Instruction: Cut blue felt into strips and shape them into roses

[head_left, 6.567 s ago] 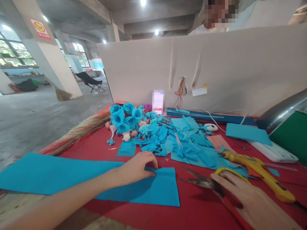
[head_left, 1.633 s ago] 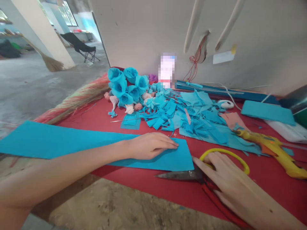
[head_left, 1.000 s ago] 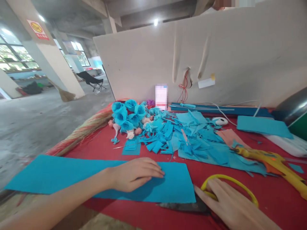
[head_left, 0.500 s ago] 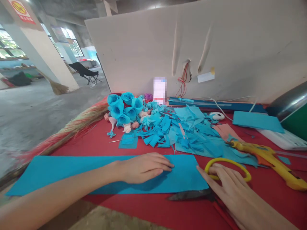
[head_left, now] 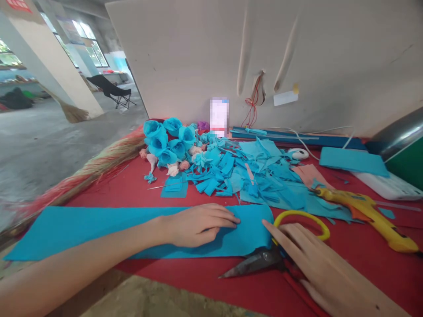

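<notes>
A long blue crepe paper sheet (head_left: 99,224) lies along the front of the red table (head_left: 185,281). My left hand (head_left: 201,224) rests flat on its right part, fingers together and stretched out, pressing it. My right hand (head_left: 307,251) is at the sheet's right end, which curls up slightly at its edge. The index finger is extended against that edge. The right hand is closed around scissors with a yellow handle (head_left: 302,213) and dark blades (head_left: 254,260), which point left by the sheet's front edge.
Blue paper flowers (head_left: 165,143) stand at the back left, beside a heap of blue paper scraps (head_left: 264,176). A yellow glue gun (head_left: 366,215) lies at the right. Behind are a phone-like screen (head_left: 219,115) and a folded blue paper stack (head_left: 353,160).
My right hand has moved slightly left with the scissors, whose blades show more. The sheet's right end has curled and shifted. The whole view has tilted a little downward.
</notes>
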The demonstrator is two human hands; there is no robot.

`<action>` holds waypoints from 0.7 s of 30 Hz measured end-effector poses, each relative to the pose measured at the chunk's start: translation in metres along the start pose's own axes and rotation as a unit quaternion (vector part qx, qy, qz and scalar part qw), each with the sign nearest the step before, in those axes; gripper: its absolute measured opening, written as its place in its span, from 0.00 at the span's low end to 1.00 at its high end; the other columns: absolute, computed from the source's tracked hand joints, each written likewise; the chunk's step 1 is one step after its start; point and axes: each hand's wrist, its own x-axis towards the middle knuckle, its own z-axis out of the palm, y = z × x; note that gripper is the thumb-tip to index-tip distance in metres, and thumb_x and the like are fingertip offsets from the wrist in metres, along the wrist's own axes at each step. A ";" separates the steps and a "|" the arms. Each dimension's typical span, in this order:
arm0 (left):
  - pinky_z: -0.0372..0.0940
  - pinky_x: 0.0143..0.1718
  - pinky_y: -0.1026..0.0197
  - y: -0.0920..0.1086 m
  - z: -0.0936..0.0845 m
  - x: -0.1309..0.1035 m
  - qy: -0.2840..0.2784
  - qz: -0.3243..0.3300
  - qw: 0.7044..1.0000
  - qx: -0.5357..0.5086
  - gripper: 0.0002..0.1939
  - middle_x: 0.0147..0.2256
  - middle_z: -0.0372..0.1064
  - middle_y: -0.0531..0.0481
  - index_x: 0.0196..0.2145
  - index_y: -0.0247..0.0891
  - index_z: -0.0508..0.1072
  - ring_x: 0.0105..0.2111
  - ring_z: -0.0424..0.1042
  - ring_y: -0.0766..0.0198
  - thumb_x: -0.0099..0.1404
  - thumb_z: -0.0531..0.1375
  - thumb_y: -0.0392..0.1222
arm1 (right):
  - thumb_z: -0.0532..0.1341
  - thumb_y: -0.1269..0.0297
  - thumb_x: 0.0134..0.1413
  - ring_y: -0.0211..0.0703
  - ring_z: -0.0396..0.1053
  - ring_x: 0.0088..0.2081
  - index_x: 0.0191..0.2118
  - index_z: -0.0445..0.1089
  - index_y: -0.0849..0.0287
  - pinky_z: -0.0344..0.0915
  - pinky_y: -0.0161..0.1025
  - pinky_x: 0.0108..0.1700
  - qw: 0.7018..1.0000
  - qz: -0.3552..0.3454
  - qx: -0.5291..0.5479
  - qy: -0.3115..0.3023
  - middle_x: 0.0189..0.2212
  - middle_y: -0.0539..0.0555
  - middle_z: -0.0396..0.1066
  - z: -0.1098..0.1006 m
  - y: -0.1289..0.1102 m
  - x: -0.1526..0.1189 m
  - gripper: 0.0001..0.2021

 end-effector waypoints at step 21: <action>0.43 0.62 0.57 0.004 -0.005 -0.009 -0.048 -0.002 0.998 0.048 0.21 0.58 0.55 0.45 0.55 0.31 0.61 0.59 0.51 0.63 0.65 0.46 0.32 | 0.47 0.78 0.51 0.46 0.68 0.36 0.53 0.60 0.62 0.65 0.36 0.34 1.000 -0.005 -0.011 -0.003 0.35 0.59 0.69 -0.001 0.003 -0.011 0.23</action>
